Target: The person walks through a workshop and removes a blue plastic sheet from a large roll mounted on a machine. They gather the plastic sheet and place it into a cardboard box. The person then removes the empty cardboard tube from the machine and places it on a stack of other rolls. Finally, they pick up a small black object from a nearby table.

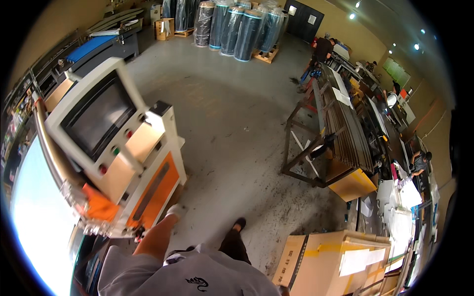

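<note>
My left forearm reaches forward from a grey sleeve. At its end, my left hand (177,211) shows as a pale, blurred shape that looks gloved. It is beside the lower corner of a white and orange machine cabinet (157,190), and I cannot make out its fingers or whether it touches the cabinet. Above the cabinet is a control panel with a dark screen (101,116) in a white frame, with red and green buttons under it. Only a sliver of skin shows at the lower edge on my right side; my right hand is out of view.
A large taped cardboard box (321,261) stands close on the right. Beyond it, a metal rack (308,143) carries long dark strips. Several wrapped rolls (247,34) stand on pallets far ahead. People work along the benches at right. Grey floor (222,128) runs between.
</note>
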A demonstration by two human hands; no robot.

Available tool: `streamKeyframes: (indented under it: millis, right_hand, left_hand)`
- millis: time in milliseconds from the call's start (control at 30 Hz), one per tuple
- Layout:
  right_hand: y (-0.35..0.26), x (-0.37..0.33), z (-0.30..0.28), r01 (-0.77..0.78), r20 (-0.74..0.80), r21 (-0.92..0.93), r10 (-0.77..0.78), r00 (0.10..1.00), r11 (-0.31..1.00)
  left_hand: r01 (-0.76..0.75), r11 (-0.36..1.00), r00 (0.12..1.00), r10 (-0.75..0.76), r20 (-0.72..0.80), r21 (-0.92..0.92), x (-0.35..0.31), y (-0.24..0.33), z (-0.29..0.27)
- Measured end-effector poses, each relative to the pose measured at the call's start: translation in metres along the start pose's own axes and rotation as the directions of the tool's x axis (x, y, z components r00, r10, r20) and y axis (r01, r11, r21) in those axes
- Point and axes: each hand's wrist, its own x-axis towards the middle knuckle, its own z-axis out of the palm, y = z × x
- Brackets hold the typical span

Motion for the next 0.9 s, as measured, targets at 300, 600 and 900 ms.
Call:
streamKeyframes:
  millis: [300, 600, 900]
  right_hand:
    - [-0.26, 0.153, 0.015, 0.331, 0.124, -0.857, -0.466, 0.876, 0.394]
    - [-0.793, 0.085, 0.098, 0.751, 0.272, 0.101, -0.744, 0.61, 0.652]
    - [-1.019, -0.012, 0.298, 0.726, 0.671, -0.042, -0.519, 0.53, 0.687]
  left_hand:
    - [-0.245, 0.942, 0.968, 0.226, -0.108, -0.228, 0.216, 0.282, -0.051]
    - [-0.038, 0.87, 0.85, -0.231, -0.474, -0.491, 0.405, 0.247, -0.135]
    - [0.895, 0.375, 0.41, -0.905, 0.116, -0.24, 0.56, -0.008, -0.178]
